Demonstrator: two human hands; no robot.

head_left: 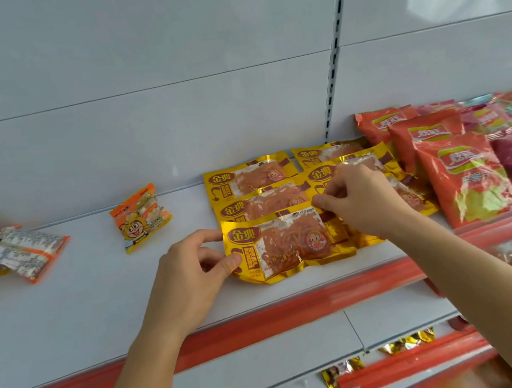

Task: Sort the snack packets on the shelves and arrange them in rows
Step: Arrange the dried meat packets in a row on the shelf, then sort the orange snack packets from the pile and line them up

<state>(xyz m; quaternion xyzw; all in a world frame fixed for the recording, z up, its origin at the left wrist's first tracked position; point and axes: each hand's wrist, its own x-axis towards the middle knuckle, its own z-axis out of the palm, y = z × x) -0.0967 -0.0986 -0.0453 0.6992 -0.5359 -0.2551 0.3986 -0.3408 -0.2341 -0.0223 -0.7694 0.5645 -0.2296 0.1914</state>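
On the white shelf [97, 310] with its red front strip, a cluster of gold foil snack packets lies a little right of the middle, each with a dark oval logo in the upper left corner and a clear window showing orange-red strips inside. The nearest gold packet [286, 245] lies flat close to the shelf's front edge, its foil rim crinkled and catching the light along the near side. The left hand [190, 274] pinches that packet's left edge, thumb on top and fingers curled beside it. The right hand [358, 199] reaches over from the right and pinches the top right corner of the same packet between thumb and fingertips, its wrist lying across the gold packets behind. Farther back, two more gold packets [251, 177] overlap in a column, and beside them to the right a second gold column [329, 151] runs toward the back wall, partly hidden by the right hand. Just right of these stand red chip bags [467, 177] leaning in a row. Left of the gold group, well apart, a small orange packet with a cartoon bee [140, 217] lies alone, and at the far left edge sits a loose heap of yellow and silver packets [1, 252].
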